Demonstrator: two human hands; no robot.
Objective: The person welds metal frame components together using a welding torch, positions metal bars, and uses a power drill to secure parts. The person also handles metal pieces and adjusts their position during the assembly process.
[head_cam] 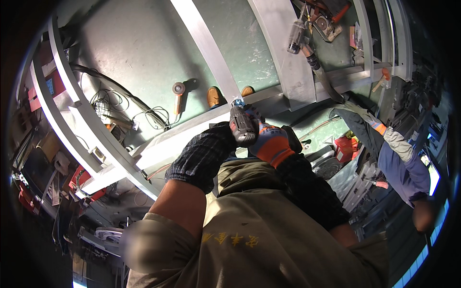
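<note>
A dark grey cordless power drill [243,126] points away from me, its blue front end [237,102] at the joint of a metal crossbar [210,45] and a long metal beam [194,124]. My right hand [270,140], in a grey and orange work glove, is closed around the drill's handle. A black battery-like block [294,139] shows just beyond that hand. My left arm, in a dark checked sleeve cover [203,154], reaches to the drill's left side. The left hand itself is hidden by the sleeve and the tool.
An orange angle grinder [178,99] and coiled cables [108,102] lie on the floor. My brown shoes [215,96] show past the beam. At right, a co-worker's gloved hand [363,113] is near a thick hose [326,82]. An orange-headed hammer [384,75] rests on the frame.
</note>
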